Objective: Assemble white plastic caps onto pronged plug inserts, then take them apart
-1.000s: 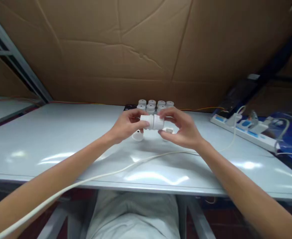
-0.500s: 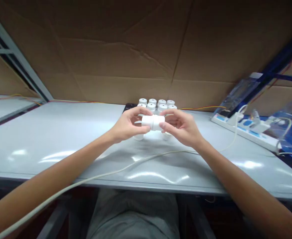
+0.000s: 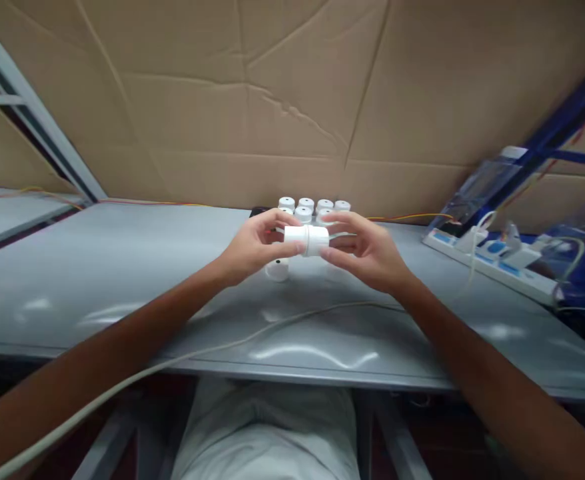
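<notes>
A white cylinder (image 3: 306,240) with a seam around its middle lies sideways between my hands, above the table. My left hand (image 3: 255,248) grips its left end between thumb and fingers. The right end is pinched by my right hand (image 3: 367,252). Behind them, several white round pieces (image 3: 306,203) with small dark holes in their tops stand in rows, partly hidden by my fingers. Another white piece (image 3: 277,269) sits on the table just below my left hand. A further pale piece below my right hand is blurred.
A pale cable (image 3: 272,325) crosses the grey table (image 3: 97,267) and passes over my left forearm. At the right lies a white power strip (image 3: 497,267) with plugs. Brown cardboard (image 3: 232,120) rises behind, with a dark object behind my left hand.
Both hands keep hold of the white cylinder, which has shifted very slightly up. My right fingers have spread a little. The cardboard looks brighter and the table darker.
</notes>
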Available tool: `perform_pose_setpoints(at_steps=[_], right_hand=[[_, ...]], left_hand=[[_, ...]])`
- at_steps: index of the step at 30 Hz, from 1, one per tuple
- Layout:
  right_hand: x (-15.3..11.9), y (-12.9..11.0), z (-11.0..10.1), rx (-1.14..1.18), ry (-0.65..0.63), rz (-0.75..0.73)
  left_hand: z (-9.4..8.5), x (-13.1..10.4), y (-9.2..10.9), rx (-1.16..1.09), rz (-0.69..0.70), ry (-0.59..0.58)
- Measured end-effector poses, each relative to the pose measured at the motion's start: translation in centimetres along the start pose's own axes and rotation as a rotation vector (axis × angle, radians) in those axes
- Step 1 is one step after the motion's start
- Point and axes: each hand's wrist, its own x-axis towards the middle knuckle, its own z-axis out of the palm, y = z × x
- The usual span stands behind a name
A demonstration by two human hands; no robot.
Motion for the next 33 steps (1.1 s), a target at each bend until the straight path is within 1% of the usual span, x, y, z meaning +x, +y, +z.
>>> perform_pose_setpoints(at_steps=[2, 4, 6, 8, 10, 12, 14, 16, 18, 19, 20, 21, 24, 25, 26, 27, 30, 33], right_hand=[[0.2, 0.2, 0.1, 0.049, 0.002, 0.108], [0.3, 0.2, 0.2, 0.081, -0.024, 0.176], [0.4, 0.1, 0.2, 0.084, -0.043, 0.154], [0.3, 0.0, 0.3, 0.057, -0.025, 0.063], [0.2, -0.1, 0.4, 0.015, -0.01, 0.0], [0.2, -0.1, 0.5, 0.008, -0.027, 0.029], [0.3, 0.1, 0.6, 0.037, -0.048, 0.122], [0.5, 0.2, 0.7, 0.072, -0.048, 0.202], [0.6, 0.2, 0.7, 0.07, -0.033, 0.224], [0.7, 0.2, 0.6, 0.062, -0.023, 0.209], [0.7, 0.2, 0.6, 0.056, -0.006, 0.185], [0.7, 0.3, 0.6, 0.049, 0.015, 0.157], [0.6, 0.4, 0.6, 0.046, 0.042, 0.082], [0.6, 0.5, 0.6, 0.047, 0.036, 0.079], [0.6, 0.6, 0.6, 0.05, 0.028, 0.09], [0.6, 0.7, 0.6, 0.064, 0.016, 0.114], [0.6, 0.8, 0.3, 0.122, 0.007, 0.174], [0.7, 0.5, 0.1, 0.113, 0.043, 0.156]], left_hand=[[0.1, -0.1, 0.0, 0.026, 0.045, -0.02], [0.2, -0.2, 0.0, 0.034, 0.071, -0.035], [0.3, -0.1, 0.0, 0.036, 0.064, -0.024], [0.4, -0.1, -0.1, 0.013, 0.025, 0.004], [0.3, 0.0, -0.2, -0.024, -0.029, 0.007], [0.3, -0.1, -0.3, -0.018, -0.05, -0.014], [0.4, -0.2, -0.5, 0.07, 0.021, -0.031], [0.7, -0.4, -0.6, 0.195, 0.179, -0.019], [1.0, -0.5, -0.7, 0.294, 0.32, 0.014], [1.1, -0.6, -0.8, 0.311, 0.352, 0.027], [1.2, -0.6, -0.8, 0.302, 0.351, 0.031], [1.3, -0.6, -0.8, 0.279, 0.319, 0.033], [1.3, -0.6, -0.7, 0.206, 0.135, 0.017], [1.2, -0.7, -0.7, 0.212, 0.098, 0.005], [1.2, -0.7, -0.6, 0.242, 0.097, -0.003], [1.1, -0.7, -0.6, 0.29, 0.129, -0.01], [1.1, -0.9, -0.6, 0.505, 0.323, 0.005], [1.1, -0.9, -1.0, 0.71, 0.517, 0.045]])
